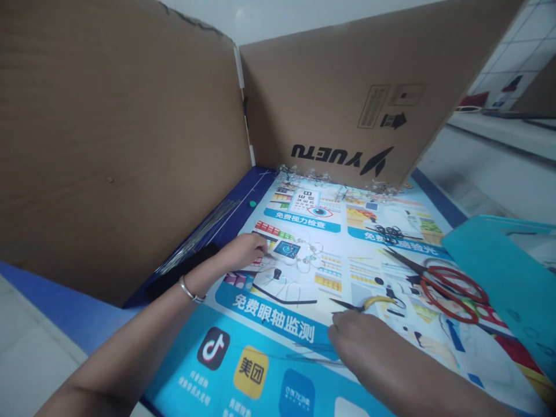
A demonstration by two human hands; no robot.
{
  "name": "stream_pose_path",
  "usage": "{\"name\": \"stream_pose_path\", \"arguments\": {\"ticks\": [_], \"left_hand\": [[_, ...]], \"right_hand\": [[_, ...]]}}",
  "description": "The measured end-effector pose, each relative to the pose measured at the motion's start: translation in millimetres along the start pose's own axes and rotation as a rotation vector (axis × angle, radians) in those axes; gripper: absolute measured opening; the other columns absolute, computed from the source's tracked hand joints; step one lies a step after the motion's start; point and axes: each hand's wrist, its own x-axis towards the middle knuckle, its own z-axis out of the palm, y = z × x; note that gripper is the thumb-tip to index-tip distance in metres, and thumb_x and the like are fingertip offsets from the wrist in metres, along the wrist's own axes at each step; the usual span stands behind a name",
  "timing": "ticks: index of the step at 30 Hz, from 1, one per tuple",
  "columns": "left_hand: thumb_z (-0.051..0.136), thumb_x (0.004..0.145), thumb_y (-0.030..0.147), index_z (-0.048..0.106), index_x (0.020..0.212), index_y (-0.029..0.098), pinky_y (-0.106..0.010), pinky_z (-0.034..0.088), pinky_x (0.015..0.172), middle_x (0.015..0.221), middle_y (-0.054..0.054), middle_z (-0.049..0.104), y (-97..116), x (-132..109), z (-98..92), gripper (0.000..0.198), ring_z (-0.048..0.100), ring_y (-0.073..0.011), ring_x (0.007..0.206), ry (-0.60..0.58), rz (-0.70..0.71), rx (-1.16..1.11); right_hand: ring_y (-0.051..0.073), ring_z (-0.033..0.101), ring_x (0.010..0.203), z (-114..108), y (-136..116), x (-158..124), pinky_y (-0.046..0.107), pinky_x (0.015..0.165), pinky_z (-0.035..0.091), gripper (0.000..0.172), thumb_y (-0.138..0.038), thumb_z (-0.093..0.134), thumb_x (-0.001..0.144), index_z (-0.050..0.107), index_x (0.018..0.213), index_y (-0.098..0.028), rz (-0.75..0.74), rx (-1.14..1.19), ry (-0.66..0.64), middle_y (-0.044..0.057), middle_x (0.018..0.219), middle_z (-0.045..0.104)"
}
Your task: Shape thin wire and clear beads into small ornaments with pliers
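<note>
My left hand (247, 251) is closed in a pinch above the printed poster (264, 347); what its fingers hold, if anything, is too small to make out. To its right lies a cluster of thin, looped clear pieces (309, 255). My right hand (358, 339) rests low over the poster with its fingers curled and mostly hidden under it. Just beyond its knuckles is a small pointed tool with a yellow handle (379, 301). Farther right lie red-handled scissors (454, 289), blades pointing left. A small dark looped cluster (390, 233) sits beyond them.
Cardboard panels stand at the left (117, 133) and back (321, 104). Thin wire-like strands (202, 231) and a black strip (180, 271) run along the left side. A green bit (252, 204) lies near the corner. Clear pieces (377, 188) line the back panel; a turquoise container (495, 260) is right.
</note>
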Motion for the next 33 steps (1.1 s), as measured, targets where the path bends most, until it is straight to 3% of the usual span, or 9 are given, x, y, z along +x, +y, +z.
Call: {"name": "stream_pose_path", "arguments": {"ticks": [4, 11, 15, 17, 20, 27, 30, 33], "left_hand": [[0.052, 0.072, 0.008, 0.064, 0.071, 0.016, -0.021, 0.039, 0.062, 0.073, -0.002, 0.065, -7, 3, 9.9, 0.015, 0.058, -0.0148, 0.070, -0.030, -0.021, 0.055], [0.053, 0.075, 0.016, 0.063, 0.073, 0.017, -0.022, 0.037, 0.060, 0.075, -0.002, 0.065, 0, -1, 6.3, 0.011, 0.057, -0.0160, 0.069, -0.022, -0.044, 0.094], [0.048, 0.082, 0.020, 0.064, 0.080, 0.018, -0.023, 0.040, 0.069, 0.084, -0.002, 0.065, 20, -9, 0.5, 0.016, 0.058, -0.0152, 0.077, 0.007, -0.010, 0.064], [0.048, 0.084, 0.021, 0.064, 0.081, 0.018, -0.022, 0.040, 0.070, 0.083, -0.002, 0.065, 35, -15, 0.7, 0.017, 0.058, -0.0144, 0.078, -0.016, 0.103, -0.018], [0.050, 0.084, 0.020, 0.066, 0.081, 0.018, -0.021, 0.041, 0.070, 0.083, -0.001, 0.066, 58, -25, 4.6, 0.017, 0.058, -0.0135, 0.078, -0.165, 0.236, -0.097], [0.056, 0.084, 0.030, 0.069, 0.088, 0.023, -0.020, 0.042, 0.067, 0.089, 0.001, 0.069, 91, -40, 20.7, 0.015, 0.062, -0.0148, 0.080, -0.419, 0.311, -0.195], [0.058, 0.081, 0.023, 0.069, 0.090, 0.025, -0.021, 0.042, 0.066, 0.092, 0.002, 0.070, 97, -43, 27.8, 0.015, 0.064, -0.0166, 0.082, -0.433, 0.313, -0.126], [0.054, 0.081, 0.016, 0.070, 0.090, 0.026, -0.022, 0.042, 0.063, 0.091, 0.002, 0.071, 98, -44, 31.1, 0.020, 0.064, -0.0179, 0.081, -0.376, 0.320, -0.033]], "right_hand": [[0.024, 0.061, 0.065, 1, -16, 16, 0.028, 0.040, 0.022, 0.027, 0.006, 0.047, 0.066, 0.065, 0.072, -0.014, 0.085, -0.213, -0.189, 0.011, 0.074, 0.065], [0.023, 0.061, 0.066, -2, -11, 22, 0.029, 0.041, 0.016, 0.023, 0.003, 0.051, 0.068, 0.064, 0.075, -0.014, -0.021, -0.254, -0.151, 0.010, 0.075, 0.065], [0.017, 0.056, 0.057, -5, 3, 15, 0.030, 0.044, 0.012, 0.018, -0.002, 0.050, 0.066, 0.060, 0.071, -0.017, -0.078, -0.169, -0.068, 0.005, 0.071, 0.064], [0.015, 0.053, 0.053, -7, 10, 14, 0.030, 0.045, 0.011, 0.014, -0.007, 0.048, 0.067, 0.057, 0.068, -0.018, -0.072, -0.111, -0.045, 0.004, 0.067, 0.063], [0.013, 0.051, 0.052, -10, 15, 14, 0.029, 0.045, 0.012, 0.012, -0.010, 0.045, 0.066, 0.054, 0.064, -0.018, -0.088, -0.042, -0.054, 0.002, 0.064, 0.062], [0.011, 0.045, 0.046, -14, 13, 14, 0.028, 0.044, 0.012, 0.010, -0.014, 0.045, 0.064, 0.051, 0.057, -0.017, -0.086, -0.022, -0.075, 0.002, 0.057, 0.058], [0.011, 0.046, 0.049, -16, 11, 13, 0.026, 0.045, 0.015, 0.011, -0.014, 0.045, 0.066, 0.053, 0.059, -0.017, -0.101, 0.024, -0.065, 0.002, 0.060, 0.060], [0.010, 0.044, 0.050, -23, 13, 11, 0.024, 0.047, 0.019, 0.012, -0.012, 0.046, 0.066, 0.055, 0.061, -0.018, -0.130, 0.161, -0.063, -0.001, 0.059, 0.058]]}}
